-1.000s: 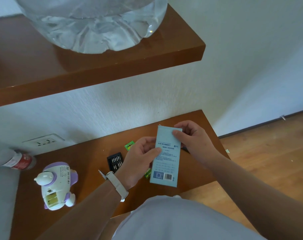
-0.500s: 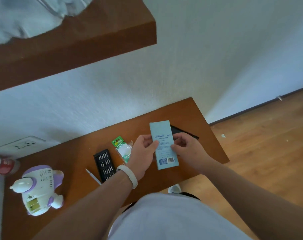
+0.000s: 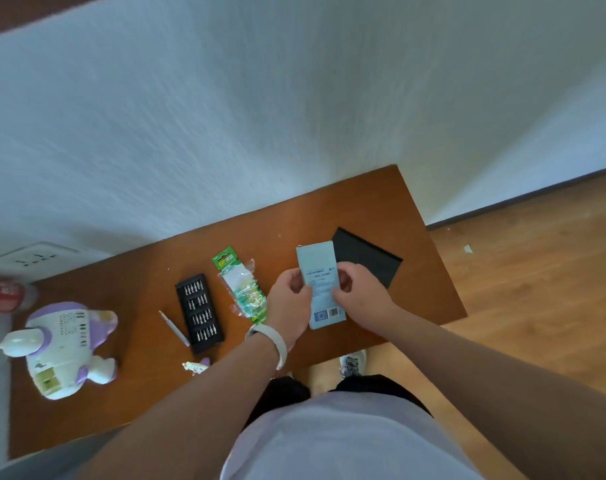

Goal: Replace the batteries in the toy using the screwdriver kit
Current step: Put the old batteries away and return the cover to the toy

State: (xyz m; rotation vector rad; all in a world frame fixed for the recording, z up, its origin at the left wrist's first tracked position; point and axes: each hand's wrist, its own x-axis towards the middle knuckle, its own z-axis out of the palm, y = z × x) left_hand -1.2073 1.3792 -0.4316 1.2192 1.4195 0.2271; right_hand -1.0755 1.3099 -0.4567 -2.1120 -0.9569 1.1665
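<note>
The left hand point(image 3: 291, 299) and right hand point(image 3: 360, 296) pinched a flat, pale-blue cardboard box point(image 3: 317, 261); left of it lay a crinkly battery pack point(image 3: 240, 285) and rounded plastic toy point(image 3: 59, 344).

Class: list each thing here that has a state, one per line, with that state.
blue box: held in both hands
left hand: grips blue box
right hand: grips blue box
bit tray: uncovered, bits showing
battery pack: lying flat, wrapper crumpled
toy: lying down, untouched
screwdriver: lying beside bit tray, unheld
</note>
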